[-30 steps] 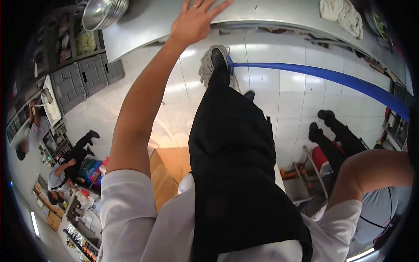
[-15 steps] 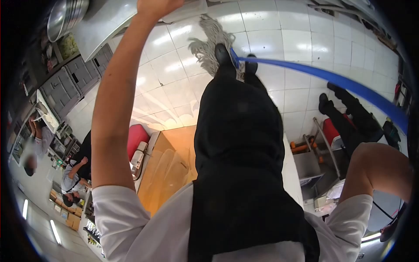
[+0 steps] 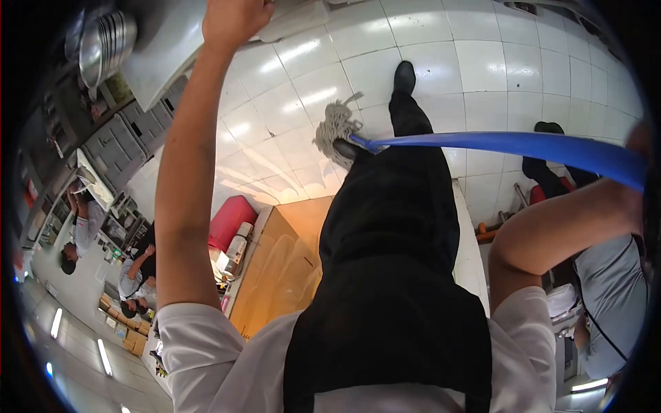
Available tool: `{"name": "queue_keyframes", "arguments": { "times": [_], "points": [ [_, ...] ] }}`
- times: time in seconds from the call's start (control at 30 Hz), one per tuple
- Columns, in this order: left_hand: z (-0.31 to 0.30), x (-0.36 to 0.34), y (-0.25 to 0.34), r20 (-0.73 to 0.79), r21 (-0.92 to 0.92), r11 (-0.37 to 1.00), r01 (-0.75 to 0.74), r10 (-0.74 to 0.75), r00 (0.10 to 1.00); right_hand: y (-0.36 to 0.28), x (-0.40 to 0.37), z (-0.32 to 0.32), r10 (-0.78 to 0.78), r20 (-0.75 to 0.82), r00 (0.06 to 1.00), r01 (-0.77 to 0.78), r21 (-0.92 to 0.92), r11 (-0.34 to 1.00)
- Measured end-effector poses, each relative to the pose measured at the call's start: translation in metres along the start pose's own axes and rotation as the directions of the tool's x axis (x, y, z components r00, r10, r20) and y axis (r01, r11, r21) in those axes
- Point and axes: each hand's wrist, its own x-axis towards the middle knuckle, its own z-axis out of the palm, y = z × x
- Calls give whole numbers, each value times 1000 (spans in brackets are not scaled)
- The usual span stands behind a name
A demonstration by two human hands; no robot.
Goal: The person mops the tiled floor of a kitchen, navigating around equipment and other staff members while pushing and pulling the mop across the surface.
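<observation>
My right hand [image 3: 639,148], dark and partly cut off at the right edge, is closed round the blue handle [image 3: 482,142] of a mop. The handle runs across in front of my legs to the grey string mop head [image 3: 337,127], which lies on the white floor tiles against my left shoe [image 3: 348,149]. My left arm stretches forward. At its end my left hand [image 3: 237,20] has curled fingers beside a pale translucent container [image 3: 296,20]. The top edge of the view cuts off this hand, so whatever it may hold is hidden.
A metal table [image 3: 162,48] with stacked steel bowls [image 3: 107,48] is at upper left, above grey crates [image 3: 117,134]. Behind me are an orange-brown panel [image 3: 275,275] and a red object [image 3: 231,220]. Co-workers stand at left; another person's grey clothing [image 3: 613,296] is close at right.
The mop head has come back toward me with its strands bunched up. My right shoe is now farther forward than my left. My right forearm has swung, and a grey-clothed person shows more at right.
</observation>
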Motion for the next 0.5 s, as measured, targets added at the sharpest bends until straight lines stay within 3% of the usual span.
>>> {"name": "queue_keyframes", "arguments": {
  "times": [0.03,0.1,0.17,0.23,0.27,0.33,0.43,0.5],
  "points": [
    [-2,1,1,26,3,1000,7,-8,1000,2,-8,-19,35,54,998,-35,-1,999],
    [-3,2,-1,66,7,1000,5,-6,998,1,-22,-31,-33,130,991,36,-16,999],
    [-3,2,-1,71,-10,1000,5,-5,997,-27,-39,-21,-5,-75,997,-7,-158,987],
    [-5,-7,-5,156,30,996,78,-82,984,-75,-42,1,-83,-270,959,-6,-313,950],
    [-8,-8,-13,128,33,993,109,-112,985,-99,-41,11,-123,-325,938,-5,-366,931],
    [-12,-25,-28,152,-88,994,62,-48,987,-128,-28,19,-161,-340,926,0,-429,903],
    [-6,-26,-31,137,-71,996,59,-49,989,-153,-5,21,-456,-464,760,62,-646,761],
    [-4,-29,-32,140,-63,997,49,-40,989,-164,1,3,-450,-468,761,15,-680,733]
  ]
}}
